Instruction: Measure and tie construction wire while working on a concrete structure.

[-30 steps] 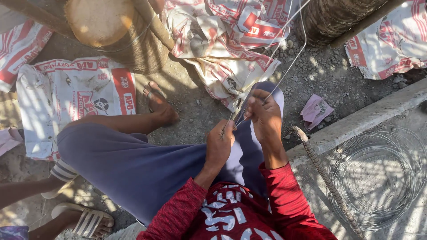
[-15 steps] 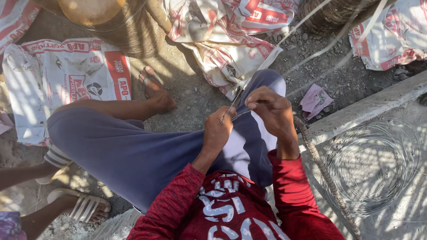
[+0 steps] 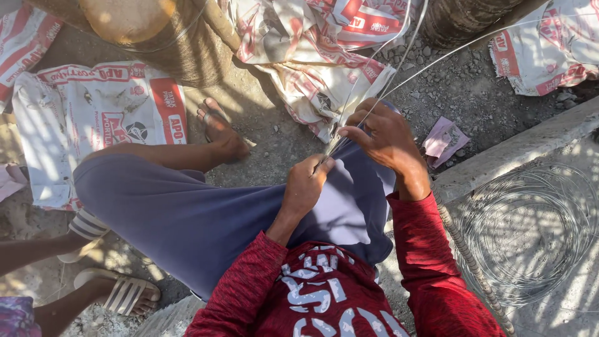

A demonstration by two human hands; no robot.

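- I see the left hand (image 3: 306, 184) has stayed fisted on the wire strands (image 3: 349, 125) above the lap.
- The right hand (image 3: 387, 137) has crept higher, fingers pinching them, so the strands look taut.

Sunlit gravel ground (image 3: 462, 93), dappled shade

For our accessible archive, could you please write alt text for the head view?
A seated person's left hand and right hand grip thin grey wire strands above blue-shorted legs; printed white sacks lie on gravel, a coil of wire alongside.
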